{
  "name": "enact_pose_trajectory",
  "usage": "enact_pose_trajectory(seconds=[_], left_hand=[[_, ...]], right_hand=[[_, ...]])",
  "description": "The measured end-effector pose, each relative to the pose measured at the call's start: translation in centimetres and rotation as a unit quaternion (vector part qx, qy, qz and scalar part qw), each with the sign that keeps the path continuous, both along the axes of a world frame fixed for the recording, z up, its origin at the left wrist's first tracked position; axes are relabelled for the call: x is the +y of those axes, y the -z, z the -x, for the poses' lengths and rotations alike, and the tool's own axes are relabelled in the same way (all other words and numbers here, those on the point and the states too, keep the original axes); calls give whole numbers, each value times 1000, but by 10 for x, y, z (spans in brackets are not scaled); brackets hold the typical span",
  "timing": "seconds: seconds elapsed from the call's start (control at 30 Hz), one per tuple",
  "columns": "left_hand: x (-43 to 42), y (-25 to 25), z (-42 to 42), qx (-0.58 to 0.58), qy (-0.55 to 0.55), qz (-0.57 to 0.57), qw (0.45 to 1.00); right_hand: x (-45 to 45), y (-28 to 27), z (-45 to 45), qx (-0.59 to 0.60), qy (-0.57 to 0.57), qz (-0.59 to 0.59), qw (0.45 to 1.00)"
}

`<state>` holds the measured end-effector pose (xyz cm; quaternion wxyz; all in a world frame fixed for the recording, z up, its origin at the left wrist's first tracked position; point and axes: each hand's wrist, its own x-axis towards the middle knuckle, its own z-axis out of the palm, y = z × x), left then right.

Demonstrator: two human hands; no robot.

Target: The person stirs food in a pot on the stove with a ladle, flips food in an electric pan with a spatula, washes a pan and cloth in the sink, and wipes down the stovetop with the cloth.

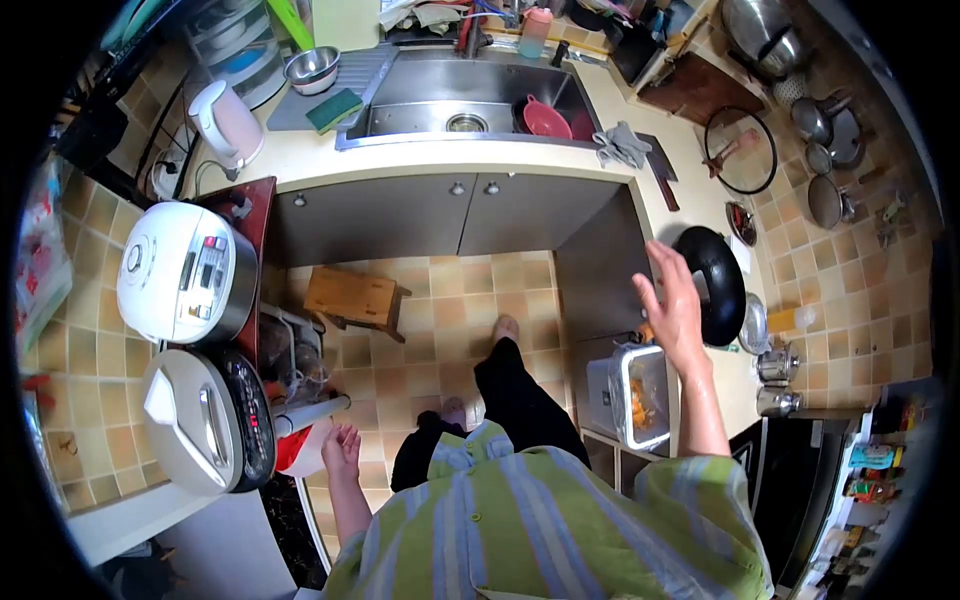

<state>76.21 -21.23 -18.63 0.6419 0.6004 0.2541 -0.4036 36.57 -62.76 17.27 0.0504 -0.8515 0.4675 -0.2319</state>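
Observation:
My right hand point(672, 310) is raised over the right-hand counter, fingers stretched, thumb apart, nothing in it. Its skin looks wet. Just beyond it is a round black pan point(722, 290); whether the fingers touch it I cannot tell. Below that forearm hangs a waste bin point(608, 390) with orange scraps inside. My left hand point(342, 450) is low at my side with loosely curled fingers and holds nothing visible. Nearest to it are a pale roll-like tube point(318, 410) and a red and white bag point(294, 452).
A steel sink point(420, 105) holds a red colander point(547, 118). A cleaver point(660, 175) and grey cloth point(622, 146) lie at the corner. A wooden stool point(352, 297) stands on the floor. At left are a rice cooker point(165, 270) and an oval-lidded appliance point(185, 420).

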Motion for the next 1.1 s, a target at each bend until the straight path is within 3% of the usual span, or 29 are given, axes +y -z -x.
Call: enact_pose_trajectory(seconds=[0.07, 0.13, 0.33, 0.47, 0.5, 0.57, 0.63, 0.77, 0.87, 0.9, 1.0, 1.1], left_hand=[[-36, 3, -3, 8, -19, 20, 1000], [-82, -3, -4, 14, -8, 50, 999], [-217, -45, -21, -11, 20, 77, 997], [-265, -69, -41, -42, -9, 59, 997], [-280, -78, -45, -47, -14, 53, 997], [-299, -98, -48, -51, -17, 38, 998], [-315, -104, -53, -53, -27, 28, 998], [-360, -123, -68, -49, -17, 5, 999], [-405, -132, -91, -64, 31, 38, 997], [-424, -137, -100, -61, 56, 64, 995], [-508, -179, -123, -78, 173, 84, 978], [-599, -192, -138, -67, 326, 164, 929]], right_hand=[[-49, -3, -8, -61, 18, -101, 993], [-109, 18, -7, -74, 45, -130, 988], [-329, 141, 14, 51, 86, -142, 985], [-433, 206, 7, 31, 146, -214, 965], [-481, 254, 26, 43, 139, -204, 968], [-508, 263, 15, 51, 169, -232, 957], [-522, 283, 7, 73, 198, -180, 961], [-525, 262, -20, 105, 259, -142, 950], [-531, 247, -25, 9, 280, -106, 954], [-521, 232, -34, -17, 266, -34, 963], [-491, 161, -90, -201, 220, -21, 954], [-449, 105, -155, -269, 140, -40, 952]])
